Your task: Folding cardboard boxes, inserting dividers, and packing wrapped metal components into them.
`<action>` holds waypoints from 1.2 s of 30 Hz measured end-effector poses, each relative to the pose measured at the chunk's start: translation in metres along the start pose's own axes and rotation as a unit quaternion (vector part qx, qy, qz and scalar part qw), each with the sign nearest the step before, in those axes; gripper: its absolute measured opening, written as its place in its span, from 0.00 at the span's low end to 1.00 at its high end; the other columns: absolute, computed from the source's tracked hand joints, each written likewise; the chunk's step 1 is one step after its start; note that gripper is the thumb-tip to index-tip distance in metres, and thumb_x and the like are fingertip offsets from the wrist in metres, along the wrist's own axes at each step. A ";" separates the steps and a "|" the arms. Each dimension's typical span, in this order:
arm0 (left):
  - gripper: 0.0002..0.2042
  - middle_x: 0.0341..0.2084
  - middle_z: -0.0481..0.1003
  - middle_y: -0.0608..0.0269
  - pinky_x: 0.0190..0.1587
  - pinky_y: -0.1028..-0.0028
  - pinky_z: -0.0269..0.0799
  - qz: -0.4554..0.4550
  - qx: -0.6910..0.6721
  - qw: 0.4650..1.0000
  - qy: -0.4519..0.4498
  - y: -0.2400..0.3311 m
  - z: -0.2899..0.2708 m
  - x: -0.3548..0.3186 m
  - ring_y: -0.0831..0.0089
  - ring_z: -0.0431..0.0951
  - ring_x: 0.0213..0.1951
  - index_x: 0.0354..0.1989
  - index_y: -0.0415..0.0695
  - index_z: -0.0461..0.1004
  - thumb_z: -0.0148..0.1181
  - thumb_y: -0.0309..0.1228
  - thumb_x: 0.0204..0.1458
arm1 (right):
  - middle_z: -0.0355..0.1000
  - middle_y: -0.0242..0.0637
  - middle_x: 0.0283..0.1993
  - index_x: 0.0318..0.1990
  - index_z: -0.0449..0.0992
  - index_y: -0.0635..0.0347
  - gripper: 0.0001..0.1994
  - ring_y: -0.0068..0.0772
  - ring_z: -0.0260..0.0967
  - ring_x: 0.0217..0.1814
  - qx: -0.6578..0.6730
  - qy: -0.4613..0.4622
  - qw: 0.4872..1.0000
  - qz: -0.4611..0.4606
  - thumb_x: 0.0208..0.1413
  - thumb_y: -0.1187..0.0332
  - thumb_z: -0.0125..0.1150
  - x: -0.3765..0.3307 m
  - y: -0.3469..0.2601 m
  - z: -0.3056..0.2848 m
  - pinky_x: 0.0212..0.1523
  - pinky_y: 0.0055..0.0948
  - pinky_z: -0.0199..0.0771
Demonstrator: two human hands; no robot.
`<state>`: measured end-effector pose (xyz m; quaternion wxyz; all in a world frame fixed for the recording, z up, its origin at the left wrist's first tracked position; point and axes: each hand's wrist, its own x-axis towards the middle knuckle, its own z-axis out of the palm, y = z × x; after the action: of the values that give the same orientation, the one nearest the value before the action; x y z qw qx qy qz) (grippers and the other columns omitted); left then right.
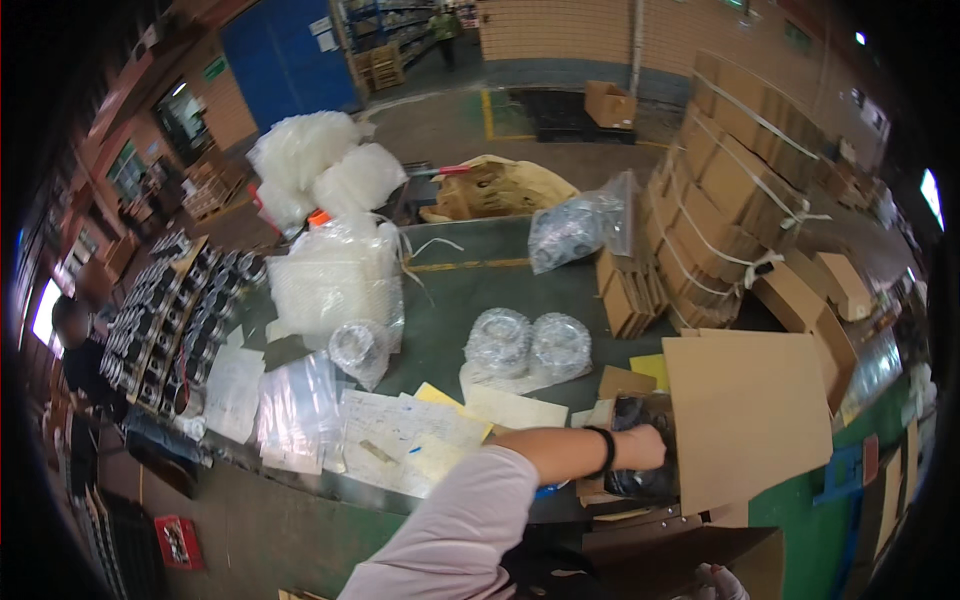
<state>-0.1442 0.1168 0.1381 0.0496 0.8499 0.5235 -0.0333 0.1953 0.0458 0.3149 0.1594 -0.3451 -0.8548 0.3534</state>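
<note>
My left arm, in a pale sleeve with a black band at the wrist, reaches across to the right. My left hand (642, 447) is closed in a fist over black plastic wrapping (640, 482) in an open cardboard box; whatever its fingers grip is hidden. Beside it a broad cardboard flap (748, 420) stands up. At the lower edge, only part of my right hand (722, 582) shows, close to another cardboard box (755, 560); its grip is unclear. Two bubble-wrapped round parts (498, 342) sit on the dark green table (440, 300), with a third wrapped part (360, 350) further left.
Papers (400, 435) and clear plastic bags (298, 410) cover the near left of the table. Bubble-wrap bags (335, 280) pile up behind them. Strapped flat cardboard (720, 190) towers at the right. Rows of metal parts (175, 320) stand far left, near another person (80, 350).
</note>
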 end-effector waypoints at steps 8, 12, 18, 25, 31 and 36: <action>0.20 0.48 0.69 0.57 0.39 0.66 0.76 0.020 -0.104 0.958 0.268 -0.003 -0.023 -0.108 0.60 0.73 0.48 0.56 0.55 0.66 0.50 0.30 0.53 | 0.67 0.51 0.58 0.55 0.67 0.65 0.14 0.43 0.66 0.59 0.330 0.097 0.909 0.236 0.62 0.79 0.50 -0.015 -0.035 0.008 0.57 0.36 0.71; 0.21 0.52 0.70 0.57 0.46 0.68 0.73 -0.250 -0.590 0.725 0.253 0.042 -0.094 -0.142 0.64 0.73 0.49 0.60 0.49 0.63 0.56 0.34 0.58 | 0.70 0.51 0.56 0.56 0.67 0.63 0.14 0.42 0.69 0.58 0.265 0.061 0.946 0.177 0.64 0.73 0.50 0.001 -0.043 0.007 0.56 0.35 0.70; 0.19 0.41 0.78 0.62 0.37 0.77 0.75 -0.227 -0.904 0.339 0.128 0.105 -0.150 -0.155 0.76 0.79 0.34 0.50 0.37 0.75 0.61 0.39 0.56 | 0.68 0.35 0.42 0.58 0.61 0.66 0.28 0.25 0.67 0.41 0.335 0.026 0.934 0.118 0.52 0.63 0.58 0.087 -0.088 0.022 0.39 0.22 0.70; 0.16 0.42 0.78 0.57 0.42 0.67 0.77 -0.193 -0.907 0.358 0.110 0.172 -0.116 -0.065 0.66 0.79 0.42 0.52 0.38 0.70 0.60 0.29 0.56 | 0.72 0.30 0.26 0.35 0.73 0.65 0.09 0.15 0.68 0.27 0.419 0.098 0.867 0.253 0.51 0.70 0.67 0.040 -0.024 0.012 0.27 0.22 0.71; 0.18 0.45 0.75 0.55 0.44 0.58 0.79 -0.105 -0.942 0.308 -0.080 0.253 -0.095 -0.006 0.60 0.78 0.46 0.54 0.39 0.69 0.59 0.23 0.54 | 0.76 0.31 0.30 0.37 0.78 0.66 0.06 0.15 0.70 0.29 0.374 0.220 0.866 0.248 0.57 0.71 0.63 -0.059 0.044 -0.014 0.31 0.19 0.72; 0.20 0.47 0.75 0.54 0.50 0.61 0.76 -0.151 -0.936 0.299 -0.107 0.291 -0.089 0.024 0.63 0.78 0.47 0.56 0.38 0.66 0.58 0.20 0.53 | 0.77 0.33 0.34 0.42 0.79 0.67 0.07 0.18 0.72 0.32 0.434 0.318 0.797 0.273 0.58 0.74 0.61 -0.104 0.083 -0.032 0.33 0.19 0.75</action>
<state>0.1266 0.0183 0.2383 0.8614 0.1248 0.3110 0.3818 0.3248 0.0310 0.2748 0.4525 -0.5517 -0.3833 0.5864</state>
